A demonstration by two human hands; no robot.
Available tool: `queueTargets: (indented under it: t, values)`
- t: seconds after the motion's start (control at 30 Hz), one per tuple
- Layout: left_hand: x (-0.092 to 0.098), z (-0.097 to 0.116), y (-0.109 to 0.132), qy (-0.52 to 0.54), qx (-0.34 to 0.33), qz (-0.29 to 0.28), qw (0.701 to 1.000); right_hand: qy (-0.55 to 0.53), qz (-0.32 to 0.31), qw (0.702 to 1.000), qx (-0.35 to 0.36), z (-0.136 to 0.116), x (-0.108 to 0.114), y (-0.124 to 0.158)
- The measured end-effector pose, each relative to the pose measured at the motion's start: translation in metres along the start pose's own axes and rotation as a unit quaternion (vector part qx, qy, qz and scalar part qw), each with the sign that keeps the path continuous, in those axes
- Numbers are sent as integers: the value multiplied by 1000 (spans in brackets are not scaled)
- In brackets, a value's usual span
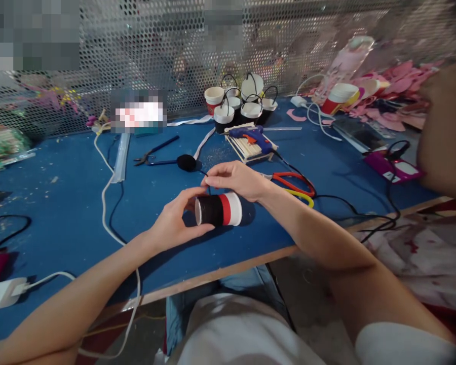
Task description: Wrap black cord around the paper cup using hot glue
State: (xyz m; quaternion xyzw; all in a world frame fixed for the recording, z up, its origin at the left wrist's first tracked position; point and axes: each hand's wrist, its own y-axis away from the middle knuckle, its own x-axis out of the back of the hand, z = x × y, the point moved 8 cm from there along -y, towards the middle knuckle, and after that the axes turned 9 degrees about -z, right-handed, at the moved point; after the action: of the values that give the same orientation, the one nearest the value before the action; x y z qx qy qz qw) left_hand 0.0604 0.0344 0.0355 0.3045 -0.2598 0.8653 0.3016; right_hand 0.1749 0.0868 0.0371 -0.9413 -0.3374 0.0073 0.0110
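A paper cup [212, 210] lies on its side above the blue tabletop, its base end to the left. Black yarn covers the base half, a red band circles the middle, and the other end is white. My left hand [178, 215] is closed around the black part, thumb in front and fingers behind. Just behind the cup, my right hand [231, 180] pinches a strand of black yarn with thumb and fingertips. The strand runs back to a small black yarn ball [186, 162] on the table. Whether the cup touches the table I cannot tell.
Pliers [157, 152] lie behind the yarn ball. A blue glue gun [251, 138] rests on a stick rack, with scissors [294, 183] near my right forearm. Several handled cups [224, 115] stand by the mesh wall. Another person's arm [446, 132] is at right; a white cable [104, 203] crosses at left.
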Motion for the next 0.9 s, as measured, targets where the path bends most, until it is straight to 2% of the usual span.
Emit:
queueTargets:
  t: [0.1, 0.3, 0.5, 0.67, 0.9]
  values:
    - [0, -5, -1, 58, 34, 7, 998, 30, 42, 998, 34, -6, 10, 1]
    - [-3, -17, -2, 120, 120, -18, 985, 93, 93, 989, 73, -13, 28, 3]
    - [-7, -23, 0, 177, 153, -37, 972, 145, 135, 976, 96, -18, 35, 5]
    - [-8, -19, 0, 152, 120, -41, 980, 194, 134, 968, 89, -17, 31, 4]
    - [3, 3, -1, 38, 7, -1, 999, 225, 121, 964, 76, -15, 24, 4]
